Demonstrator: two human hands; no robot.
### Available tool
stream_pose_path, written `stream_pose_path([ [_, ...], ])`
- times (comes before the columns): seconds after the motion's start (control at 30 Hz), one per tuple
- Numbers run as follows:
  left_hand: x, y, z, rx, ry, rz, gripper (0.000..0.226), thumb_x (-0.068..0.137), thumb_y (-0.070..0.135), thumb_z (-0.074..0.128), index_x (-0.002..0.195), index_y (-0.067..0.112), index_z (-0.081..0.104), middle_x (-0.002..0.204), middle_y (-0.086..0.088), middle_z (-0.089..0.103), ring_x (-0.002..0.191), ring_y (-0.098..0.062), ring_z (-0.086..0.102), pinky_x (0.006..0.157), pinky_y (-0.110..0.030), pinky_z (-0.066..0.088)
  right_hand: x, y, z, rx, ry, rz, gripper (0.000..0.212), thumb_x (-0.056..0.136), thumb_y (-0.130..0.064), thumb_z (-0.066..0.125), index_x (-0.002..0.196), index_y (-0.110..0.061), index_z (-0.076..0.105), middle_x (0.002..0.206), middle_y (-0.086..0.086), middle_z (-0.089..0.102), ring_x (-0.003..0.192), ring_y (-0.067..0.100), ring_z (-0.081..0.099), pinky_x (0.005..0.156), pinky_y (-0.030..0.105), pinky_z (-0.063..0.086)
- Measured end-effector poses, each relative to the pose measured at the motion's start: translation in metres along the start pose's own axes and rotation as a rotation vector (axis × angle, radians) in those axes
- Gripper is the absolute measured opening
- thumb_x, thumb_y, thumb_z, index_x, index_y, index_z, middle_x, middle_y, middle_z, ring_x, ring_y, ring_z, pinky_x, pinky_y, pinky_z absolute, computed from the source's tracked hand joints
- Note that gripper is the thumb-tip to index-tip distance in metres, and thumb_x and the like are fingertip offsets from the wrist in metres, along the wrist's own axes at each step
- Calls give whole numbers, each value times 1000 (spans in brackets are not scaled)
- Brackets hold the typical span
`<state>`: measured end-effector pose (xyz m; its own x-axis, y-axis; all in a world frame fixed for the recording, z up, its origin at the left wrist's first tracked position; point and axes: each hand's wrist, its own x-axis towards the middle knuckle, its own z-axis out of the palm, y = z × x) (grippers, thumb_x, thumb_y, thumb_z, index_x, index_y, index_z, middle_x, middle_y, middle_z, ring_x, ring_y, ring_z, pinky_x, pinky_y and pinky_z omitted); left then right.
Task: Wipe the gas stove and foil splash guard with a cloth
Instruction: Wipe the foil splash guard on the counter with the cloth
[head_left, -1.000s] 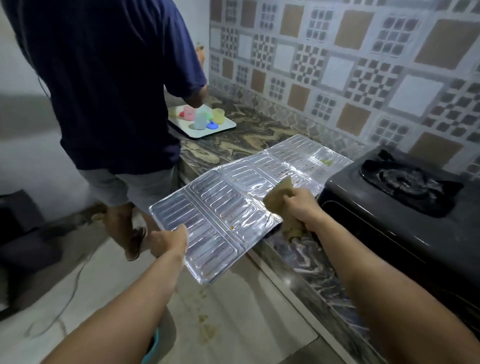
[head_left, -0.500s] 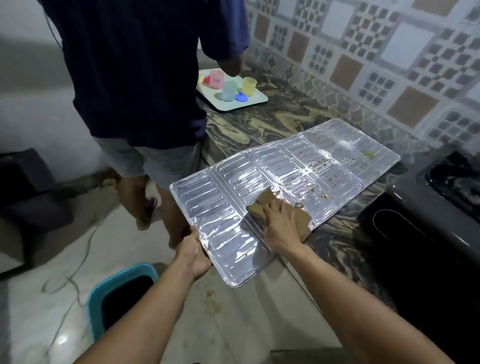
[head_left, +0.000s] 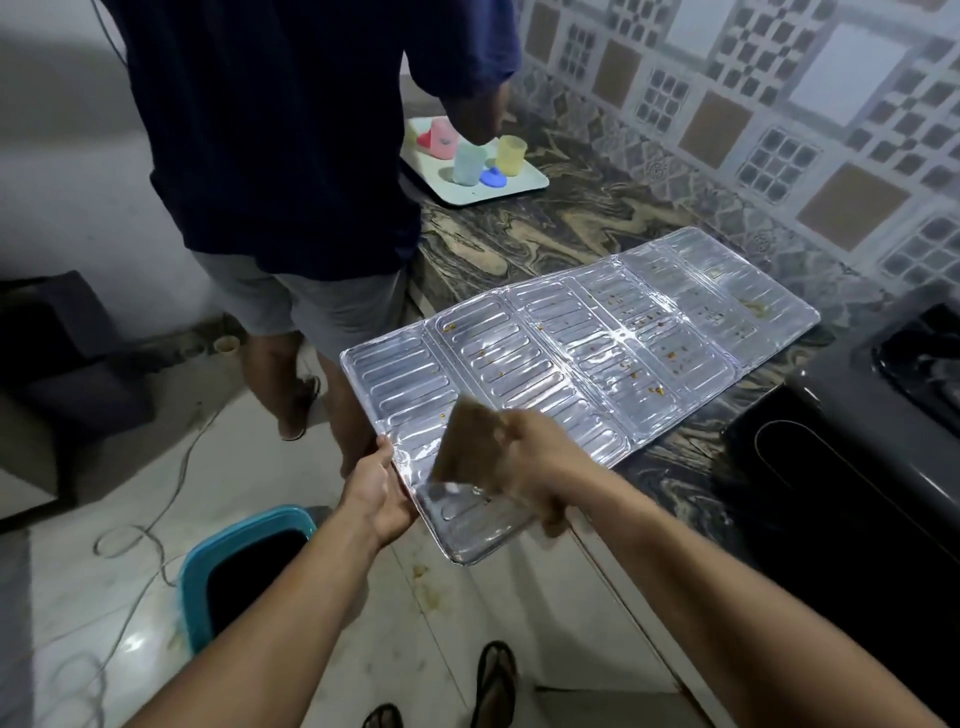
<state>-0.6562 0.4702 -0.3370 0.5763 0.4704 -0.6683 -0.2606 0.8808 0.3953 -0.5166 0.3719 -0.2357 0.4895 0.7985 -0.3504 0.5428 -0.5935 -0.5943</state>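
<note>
The ribbed foil splash guard (head_left: 597, 353) lies flat on the marble counter, its near end sticking out past the counter edge. Brown food specks dot its middle and far panels. My left hand (head_left: 382, 488) grips the guard's near left edge. My right hand (head_left: 524, 457) holds a brown cloth (head_left: 467, 441) pressed on the near panel; both are blurred by motion. The black gas stove (head_left: 852, 441) stands at the right, only partly in view.
A person in a dark blue shirt (head_left: 291, 130) stands at the counter on the left. A white tray (head_left: 519, 184) with coloured cups sits beyond. A teal bin (head_left: 197, 566) and a loose cable (head_left: 150, 519) are on the floor. Tiled wall (head_left: 779, 104) behind.
My right hand with the cloth has swept from the guard's middle toward its near end. My left hand keeps its grip on the edge. The camera has tilted down.
</note>
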Motion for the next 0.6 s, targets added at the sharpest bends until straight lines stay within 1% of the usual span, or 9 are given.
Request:
stream_pose_path([
  [0.1, -3, 0, 3, -17, 20, 38, 40, 103, 32, 30, 120, 11, 60, 91, -17, 74, 86, -34, 70, 78, -50, 50, 18, 1, -46, 8, 253, 30, 25, 84, -1, 43, 85, -17, 62, 85, 9, 65, 80, 27, 59, 64, 30, 40],
  [0.2, -8, 6, 7, -29, 59, 57, 37, 104, 28, 31, 112, 11, 62, 87, -16, 75, 77, -33, 72, 74, -49, 50, 41, 14, -66, -95, 405, -1, 41, 87, -4, 44, 119, -23, 62, 108, 13, 67, 96, 31, 60, 73, 32, 41],
  [0.23, -9, 6, 9, -39, 60, 60, 38, 104, 28, 30, 101, 11, 64, 80, -16, 75, 68, -31, 73, 74, -50, 49, 47, 21, -64, -111, 380, -20, 47, 90, -6, 43, 130, -27, 56, 117, 13, 64, 105, 33, 59, 81, 37, 46],
  [0.3, -14, 5, 14, -45, 56, 53, 43, 104, 30, 29, 87, 12, 63, 70, -15, 74, 57, -30, 72, 74, -51, 45, 58, 40, -44, -145, 259, -31, 43, 96, -17, 37, 133, -35, 50, 126, 11, 58, 116, 37, 55, 96, 49, 47],
  [0.37, -17, 4, 18, -25, 45, 52, 45, 104, 32, 29, 85, 10, 63, 68, -16, 73, 55, -30, 71, 74, -50, 45, 60, 56, -16, -367, 148, -18, 39, 99, -28, 33, 137, -25, 43, 144, 15, 42, 135, 44, 36, 111, 57, 30],
  [0.43, -15, 4, 17, -20, 41, 54, 45, 104, 33, 29, 90, 9, 63, 72, -17, 74, 62, -32, 72, 74, -50, 45, 54, 62, 8, -488, 132, -38, 49, 101, -25, 32, 149, -16, 27, 161, 12, 17, 146, 42, 9, 118, 57, 8],
  [0.47, -13, 5, 15, -18, 41, 51, 45, 104, 33, 29, 94, 7, 64, 75, -17, 74, 71, -33, 72, 75, -50, 46, 48, 60, 18, -474, 137, -63, 52, 102, -24, 32, 152, -15, 22, 162, 10, 12, 148, 40, 4, 118, 55, 2],
  [0.53, -10, 5, 13, -9, 34, 46, 45, 103, 35, 30, 102, 5, 63, 83, -19, 75, 86, -35, 68, 80, -50, 47, 37, 55, 37, -425, 135, -128, 50, 103, -27, 30, 151, -17, 24, 162, 7, 13, 149, 36, 3, 119, 52, 1],
  [0.6, -8, 5, 12, -10, 30, 46, 46, 102, 35, 30, 104, 3, 63, 86, -19, 74, 80, -34, 71, 83, -49, 48, 22, 42, 50, -363, 91, -177, 48, 104, -27, 29, 151, -19, 27, 162, 5, 15, 149, 34, 5, 120, 49, 1],
])
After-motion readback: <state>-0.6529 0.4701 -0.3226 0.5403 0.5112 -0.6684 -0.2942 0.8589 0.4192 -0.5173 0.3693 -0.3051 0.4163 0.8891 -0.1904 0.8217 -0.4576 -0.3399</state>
